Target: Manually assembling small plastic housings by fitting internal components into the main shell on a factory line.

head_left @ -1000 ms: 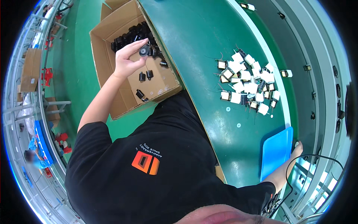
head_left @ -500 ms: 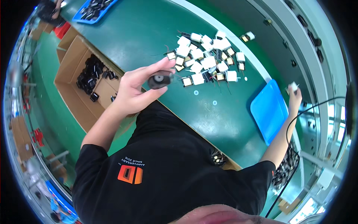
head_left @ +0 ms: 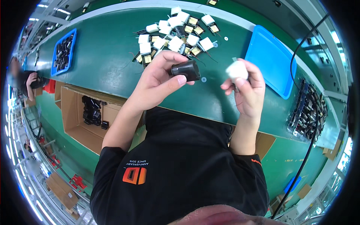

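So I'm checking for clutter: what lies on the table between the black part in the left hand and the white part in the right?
In the head view, between the black part and the white part, only bare green table with one small washer.

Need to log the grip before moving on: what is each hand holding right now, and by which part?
Left hand grips a black cap-like part by its sides, thumb on the near edge. Right hand pinches a small white part in its fingertips.

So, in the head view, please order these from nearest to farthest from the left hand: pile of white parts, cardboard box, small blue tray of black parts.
From the left hand:
1. Pile of white parts, just beyond it on the table.
2. Cardboard box, lower left, below the table edge.
3. Small blue tray, far left on the table.
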Tool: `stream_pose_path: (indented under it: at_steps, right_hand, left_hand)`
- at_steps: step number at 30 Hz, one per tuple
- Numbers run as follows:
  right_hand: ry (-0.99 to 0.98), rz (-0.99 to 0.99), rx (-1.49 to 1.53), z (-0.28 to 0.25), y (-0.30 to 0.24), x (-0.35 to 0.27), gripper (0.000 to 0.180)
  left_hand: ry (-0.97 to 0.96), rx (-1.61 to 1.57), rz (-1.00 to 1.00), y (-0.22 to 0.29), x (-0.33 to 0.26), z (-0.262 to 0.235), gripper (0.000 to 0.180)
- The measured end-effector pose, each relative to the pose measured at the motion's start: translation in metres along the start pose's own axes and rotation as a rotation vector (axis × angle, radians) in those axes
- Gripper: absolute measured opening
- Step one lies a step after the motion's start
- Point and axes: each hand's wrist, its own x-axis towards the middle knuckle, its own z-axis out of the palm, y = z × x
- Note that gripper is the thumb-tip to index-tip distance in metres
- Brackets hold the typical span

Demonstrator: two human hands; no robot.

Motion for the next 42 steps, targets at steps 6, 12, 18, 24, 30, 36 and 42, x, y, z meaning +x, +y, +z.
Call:
stream_pose_path:
  at_steps: [6,12,18,24,30,36,42]
  right_hand:
    - [-0.062,0.048,-0.334,0.023,-0.012,-0.016,0.032]
    - [-0.185,-0.076,-0.652,0.019,-0.018,-0.011,0.027]
    - [-0.141,-0.084,-0.693,0.017,-0.016,-0.013,0.026]
    - [-0.226,0.045,-0.535,0.006,-0.019,-0.012,0.025]
    - [-0.229,0.006,-0.598,0.005,-0.021,-0.014,0.025]
    - [-0.226,0.182,-0.540,0.005,-0.011,-0.010,0.027]
    - [-0.201,0.159,-0.493,0.006,-0.002,-0.014,0.024]
  left_hand:
    - [-0.040,0.033,-0.007,0.001,-0.002,0.005,0.040]
    - [-0.043,0.326,0.045,0.002,-0.004,0.016,0.040]
    - [-0.044,0.613,0.025,0.002,-0.002,0.023,0.039]
    - [-0.066,0.550,0.045,-0.006,-0.002,0.026,0.039]
    - [-0.098,0.665,0.063,0.001,0.002,0.028,0.037]
    - [-0.157,0.761,0.078,-0.003,0.003,0.021,0.036]
    - [-0.119,0.618,-0.006,-0.007,0.003,0.017,0.035]
